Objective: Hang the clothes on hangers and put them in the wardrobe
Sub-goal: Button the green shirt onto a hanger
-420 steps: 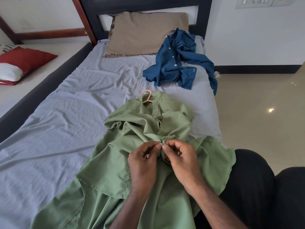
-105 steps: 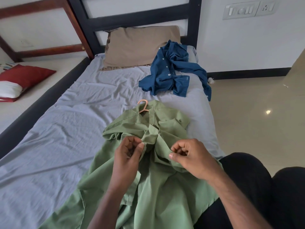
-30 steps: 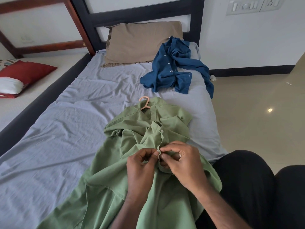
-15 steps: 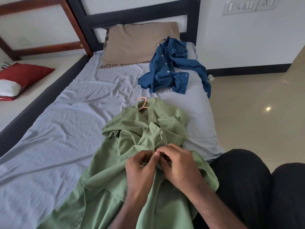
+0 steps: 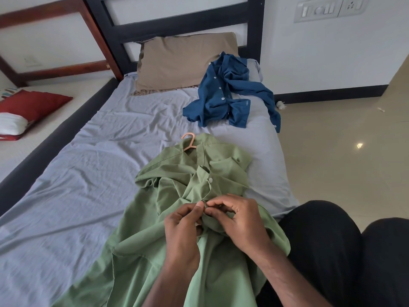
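Both hands' grip pinched on green shirt [image 5: 177, 251] placket (hanger [image 5: 188, 141] beyond), left hand [image 5: 183, 231], right hand [image 5: 239, 220]

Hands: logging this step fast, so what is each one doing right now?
Left hand: pinching the green shirt at its button placket.
Right hand: pinching the same placket.
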### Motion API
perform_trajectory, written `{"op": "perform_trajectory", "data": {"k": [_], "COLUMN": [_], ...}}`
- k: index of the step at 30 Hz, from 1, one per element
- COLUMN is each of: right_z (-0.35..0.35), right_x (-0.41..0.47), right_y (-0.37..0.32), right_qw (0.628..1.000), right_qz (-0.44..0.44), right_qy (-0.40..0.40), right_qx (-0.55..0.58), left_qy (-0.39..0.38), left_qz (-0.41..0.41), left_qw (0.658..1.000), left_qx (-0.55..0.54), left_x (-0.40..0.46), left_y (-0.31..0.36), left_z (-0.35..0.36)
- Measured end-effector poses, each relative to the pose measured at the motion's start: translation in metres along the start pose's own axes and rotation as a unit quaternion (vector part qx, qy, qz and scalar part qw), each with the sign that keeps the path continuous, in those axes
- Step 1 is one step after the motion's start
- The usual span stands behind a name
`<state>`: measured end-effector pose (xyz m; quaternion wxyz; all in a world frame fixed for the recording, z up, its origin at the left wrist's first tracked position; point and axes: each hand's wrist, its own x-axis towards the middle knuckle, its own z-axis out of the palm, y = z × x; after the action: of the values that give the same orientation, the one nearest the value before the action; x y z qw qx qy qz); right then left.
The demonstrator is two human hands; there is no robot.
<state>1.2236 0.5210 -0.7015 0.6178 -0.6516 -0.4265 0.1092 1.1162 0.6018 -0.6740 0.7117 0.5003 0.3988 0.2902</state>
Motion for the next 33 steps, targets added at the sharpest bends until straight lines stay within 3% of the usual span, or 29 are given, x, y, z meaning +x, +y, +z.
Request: {"op": "perform_trajectory", "data": {"k": [4,7,13,16,19,25,30,33], "right_z": [-0.001,-0.001,0.001,0.004,0.006,0.004,0.002,0.002], "right_x": [0.001,0.001,-0.002,-0.005,-0.007,-0.003,-0.002,0.0], "right_y": [0.001,0.0,0.001,-0.001,-0.003,-0.008,-0.012,-0.011], "right_qw": [0.999,1.0,0.991,0.985,0.981,0.995,1.0,0.994], "right_qz": [0.016,-0.027,-0.089,-0.083,-0.087,-0.076,-0.017,0.054], "right_qy": [0.001,0.008,-0.029,-0.049,-0.05,-0.022,0.014,-0.004], "right_qx": [0.032,-0.005,-0.093,-0.142,-0.164,-0.059,0.021,0.09], "left_qy": [-0.015,-0.024,0.015,0.05,0.067,0.015,0.023,-0.008], "left_qz": [-0.044,-0.034,0.079,0.157,0.186,0.139,0.131,0.058], "left_qw": [0.997,0.998,0.993,0.963,0.946,0.979,0.985,0.998], "left_qx": [-0.053,-0.045,0.086,0.214,0.258,0.149,0.114,0.036], "left_x": [0.0,0.0,-0.004,-0.002,0.0,-0.002,-0.002,-0.002], "left_y": [0.003,0.005,-0.001,-0.007,-0.012,-0.009,-0.005,-0.004], "left_z": [-0.001,0.001,0.002,-0.002,-0.004,0.001,0.006,0.007]}}
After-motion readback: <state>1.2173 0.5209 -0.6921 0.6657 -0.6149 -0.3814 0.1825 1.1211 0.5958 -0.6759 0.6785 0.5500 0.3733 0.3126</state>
